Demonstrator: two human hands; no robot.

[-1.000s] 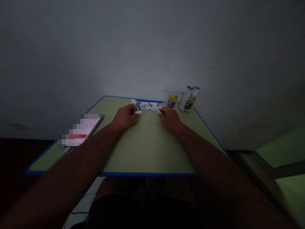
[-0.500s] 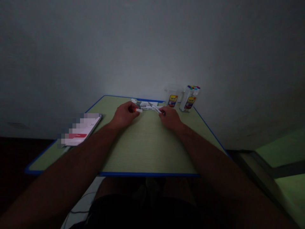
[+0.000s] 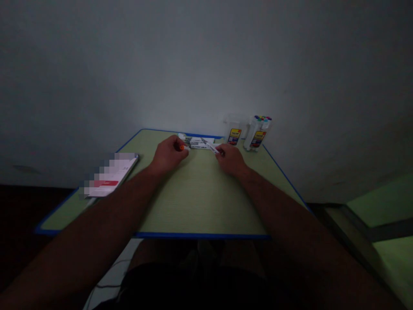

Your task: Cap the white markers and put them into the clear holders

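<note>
My left hand rests on the green table with its fingers curled round a small white marker with an orange end. My right hand is closed on another white marker that points up and left. Several more white markers lie in a row just beyond both hands, near the table's far edge.
A clear case of coloured markers and a second clear case stand at the far right corner by the wall. A booklet lies at the table's left edge. A second green surface sits lower right.
My left hand has shifted slightly toward the row of markers, and less of its marker shows past the fingers. My right hand has stayed almost still.
</note>
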